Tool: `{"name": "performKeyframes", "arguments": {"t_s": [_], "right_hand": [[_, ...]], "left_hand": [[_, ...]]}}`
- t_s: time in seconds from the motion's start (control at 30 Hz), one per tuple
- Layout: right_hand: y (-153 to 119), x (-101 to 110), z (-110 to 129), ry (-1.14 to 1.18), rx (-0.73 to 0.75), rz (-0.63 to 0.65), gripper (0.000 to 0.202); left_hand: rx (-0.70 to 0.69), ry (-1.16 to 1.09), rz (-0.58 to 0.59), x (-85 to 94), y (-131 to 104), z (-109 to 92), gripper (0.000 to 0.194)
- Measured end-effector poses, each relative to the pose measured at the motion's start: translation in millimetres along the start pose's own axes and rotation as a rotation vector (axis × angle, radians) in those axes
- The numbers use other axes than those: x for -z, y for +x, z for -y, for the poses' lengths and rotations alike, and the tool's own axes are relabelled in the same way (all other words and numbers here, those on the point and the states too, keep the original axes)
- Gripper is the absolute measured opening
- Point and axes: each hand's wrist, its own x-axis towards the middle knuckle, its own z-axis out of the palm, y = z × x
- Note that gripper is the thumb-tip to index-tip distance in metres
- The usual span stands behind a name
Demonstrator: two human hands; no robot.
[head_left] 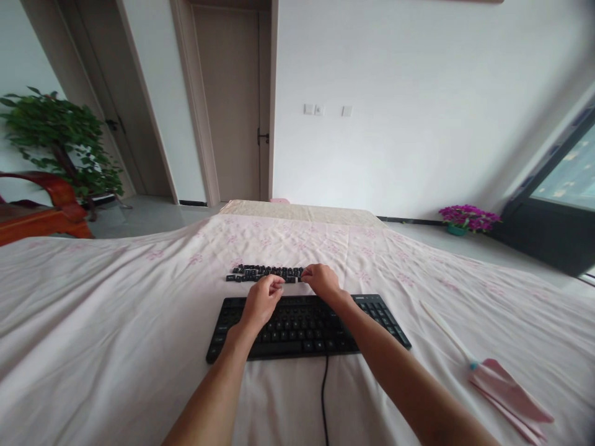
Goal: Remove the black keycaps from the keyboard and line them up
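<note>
A black computer keyboard (pixel 283 350) lies on the cloth in front of me, several of its upper keys removed. Beyond its back edge, loose black keycaps (pixel 248 273) are lined up in rows. My left hand (pixel 266 296) hovers over the back edge of the keyboard, fingers curled together near the front row; whatever they hold is hidden. At the right end of the rows, my right hand (pixel 323 280) pinches a small black keycap between thumb and fingertips. My forearms cover parts of the keyboard.
A black cable (pixel 324 396) runs from the keyboard toward me. On the right lies a pale stick with pink flaps (pixel 509 393). The flowered cloth (pixel 153 310) is wrinkled. Farther off are a wooden chair (pixel 56 204), a green plant (pixel 60 136) and purple flowers (pixel 469 218).
</note>
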Motion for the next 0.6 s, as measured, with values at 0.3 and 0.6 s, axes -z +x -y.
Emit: {"name": "performKeyframes", "arguments": {"t_s": [0.3,0.6], "right_hand": [[6.2,-8.6,3.5,-0.032,-0.010,0.030,0.017],[2.0,-2.9,3.3,-0.034,0.000,0.013,0.018]], "left_hand": [[-0.031,0.246,0.059,2.4,0.4,-0.9,0.020],[-0.049,0.270,0.061,2.4,-0.3,-1.4,0.018]]}}
